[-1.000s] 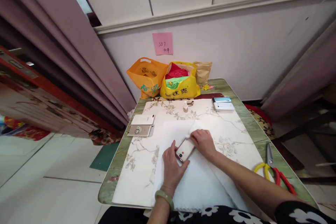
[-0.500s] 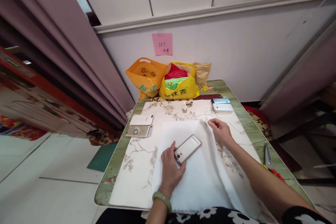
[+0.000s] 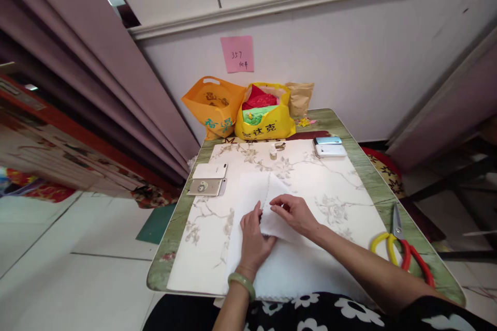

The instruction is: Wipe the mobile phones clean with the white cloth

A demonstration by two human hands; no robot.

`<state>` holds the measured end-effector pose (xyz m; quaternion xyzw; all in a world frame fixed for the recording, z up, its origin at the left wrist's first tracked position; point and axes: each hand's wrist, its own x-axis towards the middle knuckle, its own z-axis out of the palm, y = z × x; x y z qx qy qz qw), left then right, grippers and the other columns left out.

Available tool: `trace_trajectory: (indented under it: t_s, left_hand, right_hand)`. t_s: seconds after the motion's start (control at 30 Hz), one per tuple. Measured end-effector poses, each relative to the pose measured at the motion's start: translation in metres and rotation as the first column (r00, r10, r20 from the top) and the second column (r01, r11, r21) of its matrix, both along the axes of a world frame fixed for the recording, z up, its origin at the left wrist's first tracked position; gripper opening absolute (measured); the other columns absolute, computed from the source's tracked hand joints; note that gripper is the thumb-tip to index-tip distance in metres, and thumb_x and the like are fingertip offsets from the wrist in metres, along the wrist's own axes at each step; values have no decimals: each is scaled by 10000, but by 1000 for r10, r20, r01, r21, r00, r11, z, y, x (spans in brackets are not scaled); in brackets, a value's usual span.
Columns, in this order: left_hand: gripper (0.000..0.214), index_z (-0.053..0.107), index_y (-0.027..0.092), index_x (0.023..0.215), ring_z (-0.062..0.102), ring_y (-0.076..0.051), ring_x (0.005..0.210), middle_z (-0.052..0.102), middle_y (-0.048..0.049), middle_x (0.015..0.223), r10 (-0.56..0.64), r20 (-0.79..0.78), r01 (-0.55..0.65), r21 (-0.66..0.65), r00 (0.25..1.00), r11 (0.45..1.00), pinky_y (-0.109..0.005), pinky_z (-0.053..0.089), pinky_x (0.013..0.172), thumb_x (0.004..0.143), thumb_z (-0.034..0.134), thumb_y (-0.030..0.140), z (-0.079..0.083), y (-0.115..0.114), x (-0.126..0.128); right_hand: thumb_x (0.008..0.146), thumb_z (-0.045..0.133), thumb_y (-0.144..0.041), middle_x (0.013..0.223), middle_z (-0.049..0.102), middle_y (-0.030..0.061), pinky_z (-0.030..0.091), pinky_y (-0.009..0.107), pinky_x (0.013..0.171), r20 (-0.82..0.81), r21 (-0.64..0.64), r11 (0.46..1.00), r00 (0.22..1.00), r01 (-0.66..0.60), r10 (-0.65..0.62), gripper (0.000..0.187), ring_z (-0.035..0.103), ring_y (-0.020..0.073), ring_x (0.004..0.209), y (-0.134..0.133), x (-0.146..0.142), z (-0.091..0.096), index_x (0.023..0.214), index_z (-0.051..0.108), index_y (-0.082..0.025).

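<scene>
Touching the folded cloth [image 3: 303, 266] (white) — right hand [image 3: 293, 213] and left hand [image 3: 254, 235].

Over my feed I see a smooth, pale green, ring-shaped bangle [image 3: 242, 280] circling the left wrist. I also make out a black cloth garment printed in bold white floral shapes [image 3: 330, 308], its black right sleeve [image 3: 427, 310] patterned likewise.
</scene>
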<state>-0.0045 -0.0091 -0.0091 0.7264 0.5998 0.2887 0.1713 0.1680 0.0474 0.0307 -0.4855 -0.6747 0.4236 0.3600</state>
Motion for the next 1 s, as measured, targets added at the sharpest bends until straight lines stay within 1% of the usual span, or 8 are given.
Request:
trace_trajectory:
  t_s: [0.13, 0.27, 0.43, 0.57, 0.63, 0.8, 0.87, 1.0]
  left_hand:
    - [879, 201, 153, 1475, 515, -304, 1100, 569, -130, 1163, 9, 26, -9, 17, 1000, 1000, -506, 339, 1002, 709, 624, 236, -2, 0, 0]
    - [845, 210, 158, 1470, 522, -286, 1086, 573, -118, 1161, 4, 34, -6, 43, 999, 999, -494, 341, 1005, 734, 618, 230, -1, 0, 1]
    - [864, 222, 167, 1467, 523, -274, 1074, 582, -101, 1141, 5, 41, -6, 33, 999, 999, -483, 347, 1002, 737, 666, 296, 6, -1, 1]
    - [879, 224, 176, 1466, 517, -283, 1087, 572, -103, 1160, 7, 44, -8, 25, 999, 1000, -492, 342, 1007, 723, 679, 288, 6, -1, 1]
    - [868, 224, 172, 1465, 515, -281, 1086, 572, -104, 1159, 3, 45, -5, 29, 999, 1000, -491, 339, 1009, 733, 675, 291, 4, -1, 1]
    - [816, 246, 173, 1455, 511, -266, 1094, 570, -105, 1168, -4, 39, 1, 58, 999, 998, -472, 344, 1010, 748, 648, 234, -1, -1, 1]
    - [814, 243, 169, 1456, 515, -272, 1093, 573, -111, 1166, -3, 29, 1, 59, 1000, 998, -475, 351, 1003, 759, 652, 263, 0, -1, 0]
    - [843, 251, 174, 1455, 523, -279, 1083, 584, -112, 1162, -7, -4, 7, 61, 1000, 998, -478, 363, 991, 750, 687, 328, 2, -2, 0]
  right_hand:
    - [843, 599, -291, 824, 665, -7, 434, 249, 638, 354, 146, 987, 935, -70, 14, 126, 596, 133, 667, -12, -19, -9, 950, 656, -256]
    - [867, 601, -309, 921, 666, -14, 368, 231, 580, 519, 193, 967, 853, -168, 45, 130, 620, 133, 729, -18, -26, -20, 991, 620, -275]
    - [943, 510, -387, 917, 663, -6, 311, 246, 550, 592, 241, 969, 784, 48, -186, 167, 600, 134, 710, 11, 8, -27, 918, 611, -256]
    - [949, 504, -380, 912, 661, 11, 293, 261, 551, 618, 281, 937, 708, 208, -343, 173, 587, 152, 719, 22, 21, -30, 909, 588, -235]
    - [960, 488, -361, 879, 655, 22, 300, 265, 566, 619, 327, 935, 716, 139, -323, 184, 588, 156, 744, 10, 8, -32, 886, 586, -223]
    - [979, 454, -336, 831, 642, 19, 301, 260, 572, 626, 399, 884, 777, -244, -68, 191, 583, 137, 720, -23, -31, -41, 946, 601, -219]
    - [980, 452, -356, 831, 644, 15, 287, 256, 553, 631, 393, 889, 772, -233, -77, 209, 585, 133, 711, -18, -27, -44, 940, 606, -221]
    - [977, 446, -396, 877, 658, 24, 279, 250, 540, 638, 379, 925, 733, -33, -235, 254, 600, 145, 746, 13, 6, -45, 898, 614, -222]
